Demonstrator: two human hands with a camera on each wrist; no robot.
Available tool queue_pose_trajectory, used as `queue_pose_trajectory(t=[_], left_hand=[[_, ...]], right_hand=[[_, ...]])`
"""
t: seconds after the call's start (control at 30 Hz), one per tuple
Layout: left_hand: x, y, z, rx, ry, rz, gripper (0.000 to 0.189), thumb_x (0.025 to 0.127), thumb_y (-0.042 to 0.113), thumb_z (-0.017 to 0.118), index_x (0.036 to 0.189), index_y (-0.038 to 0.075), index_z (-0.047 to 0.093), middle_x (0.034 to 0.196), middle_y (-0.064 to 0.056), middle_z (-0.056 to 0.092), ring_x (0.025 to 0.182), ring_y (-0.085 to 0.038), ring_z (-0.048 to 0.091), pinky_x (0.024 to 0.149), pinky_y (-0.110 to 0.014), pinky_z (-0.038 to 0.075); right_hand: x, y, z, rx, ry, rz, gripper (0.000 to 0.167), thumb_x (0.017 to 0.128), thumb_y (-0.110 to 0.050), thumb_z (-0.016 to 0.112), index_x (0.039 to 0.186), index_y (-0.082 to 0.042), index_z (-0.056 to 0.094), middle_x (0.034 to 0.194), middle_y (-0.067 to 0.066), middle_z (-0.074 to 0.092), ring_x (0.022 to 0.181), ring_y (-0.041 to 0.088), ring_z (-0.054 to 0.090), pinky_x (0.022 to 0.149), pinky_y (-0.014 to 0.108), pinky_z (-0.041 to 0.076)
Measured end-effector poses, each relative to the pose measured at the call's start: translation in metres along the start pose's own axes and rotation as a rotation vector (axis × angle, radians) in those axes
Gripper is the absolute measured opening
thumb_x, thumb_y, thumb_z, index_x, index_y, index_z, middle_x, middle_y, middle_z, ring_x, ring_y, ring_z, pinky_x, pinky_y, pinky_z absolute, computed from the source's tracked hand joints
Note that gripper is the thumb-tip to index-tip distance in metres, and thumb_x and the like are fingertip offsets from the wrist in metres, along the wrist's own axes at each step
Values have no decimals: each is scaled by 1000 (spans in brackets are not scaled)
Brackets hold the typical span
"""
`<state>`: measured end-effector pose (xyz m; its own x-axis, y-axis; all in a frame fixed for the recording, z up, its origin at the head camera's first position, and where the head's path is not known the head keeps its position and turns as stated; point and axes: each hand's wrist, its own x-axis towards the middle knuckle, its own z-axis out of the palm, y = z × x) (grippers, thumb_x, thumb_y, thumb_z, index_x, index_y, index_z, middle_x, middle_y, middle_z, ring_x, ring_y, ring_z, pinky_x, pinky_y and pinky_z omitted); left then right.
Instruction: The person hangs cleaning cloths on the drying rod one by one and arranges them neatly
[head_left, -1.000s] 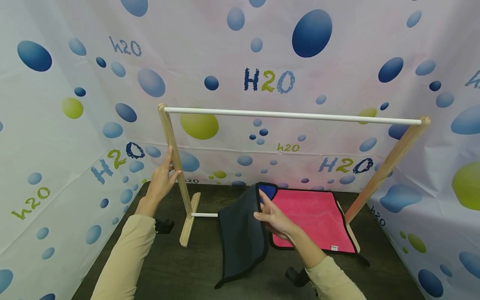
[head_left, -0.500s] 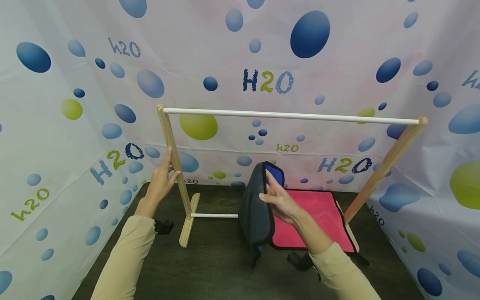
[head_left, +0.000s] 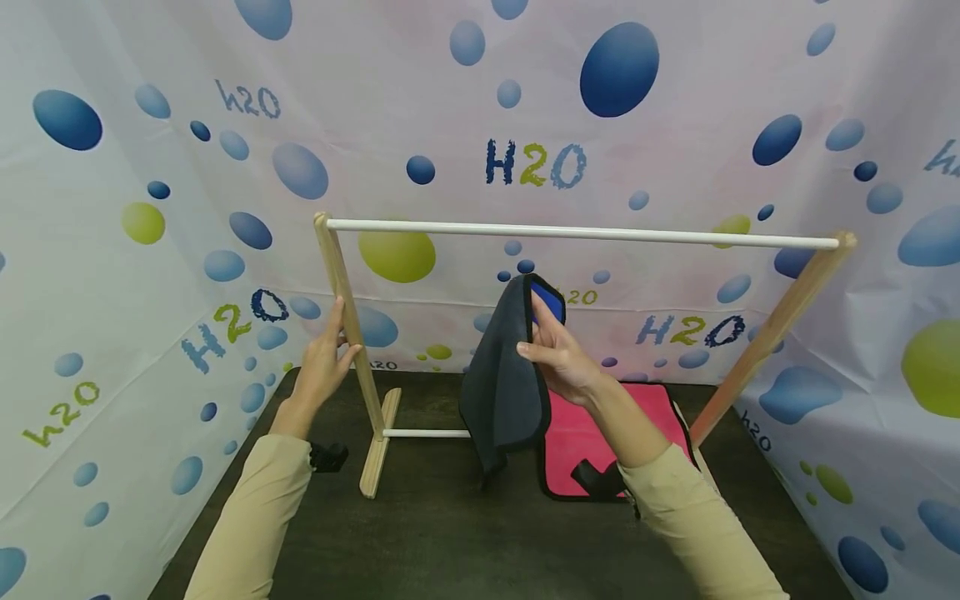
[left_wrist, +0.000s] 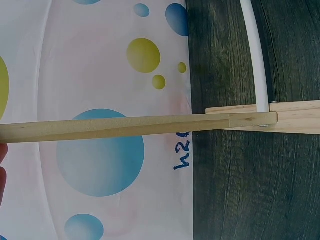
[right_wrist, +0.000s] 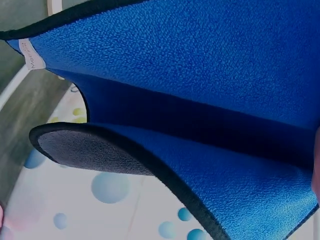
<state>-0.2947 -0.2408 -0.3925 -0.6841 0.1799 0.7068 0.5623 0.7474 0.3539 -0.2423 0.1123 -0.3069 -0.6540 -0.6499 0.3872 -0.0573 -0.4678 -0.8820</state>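
My right hand (head_left: pixel 562 354) grips a microfibre towel (head_left: pixel 498 367), dark grey outside and blue inside, with black edging. The towel is folded over the hand and hangs below the level of the rack's top white bar (head_left: pixel 585 233). Its plush blue inner face (right_wrist: pixel 200 65) and a small white label (right_wrist: pixel 32 54) fill much of the right wrist view. At the left, my left hand (head_left: pixel 322 367) holds the rack's wooden post (head_left: pixel 351 333), index finger lying along it and thumb across its front. Only fingertips (left_wrist: pixel 2 175) of that hand show in the left wrist view.
A pink towel (head_left: pixel 577 454) with black edging lies flat on the dark table (head_left: pixel 420 533), partly behind my right forearm. The rack's right post (head_left: pixel 772 337) leans outward there. A lower white bar (head_left: pixel 427 433) runs near the table, and a curtain printed with bubbles (head_left: pixel 675 167) stands behind.
My right hand has lifted the grey and blue towel upward, and its hanging end has swung and folded inward. The left hand stays on the post.
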Motion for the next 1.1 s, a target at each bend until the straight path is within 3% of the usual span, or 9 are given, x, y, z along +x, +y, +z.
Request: queue_pose_trajectory(t=[0.33,0.5,0.73,1.1], left_hand=[[-1,-1,-2,12,31,32,98,75,-9,68,148,18,9,106,-33,58,81,-44,62,64,-52,51],[0,-1,-1,5,46,50,95,75,-9,68,148,15,11,109,-34,56,81,-44,62,65,-51,51],[-1,0,-1,1,35,36,97,75,-10,68,148,16,10,107,-34,56,81,-44,62,65,-51,52],[-1,-1,0,-5,16,12,97,76,-8,67,148,20,8,108,-34,57,83,-44,62,67,-50,52]], right_hand=[[24,-23,3,-13,-54,-57,76,90,4,49,146,-18,2,99,4,52,87,14,59,71,27,53],[36,-37,6,-63,-57,-40,76,91,5,47,146,-20,1,99,4,51,85,14,59,69,27,52],[51,-51,14,-154,-41,0,76,89,14,32,147,-21,-2,105,5,51,85,13,58,71,27,52],[83,-80,24,-229,-85,19,78,89,15,33,148,-22,0,103,6,52,86,14,60,71,27,53]])
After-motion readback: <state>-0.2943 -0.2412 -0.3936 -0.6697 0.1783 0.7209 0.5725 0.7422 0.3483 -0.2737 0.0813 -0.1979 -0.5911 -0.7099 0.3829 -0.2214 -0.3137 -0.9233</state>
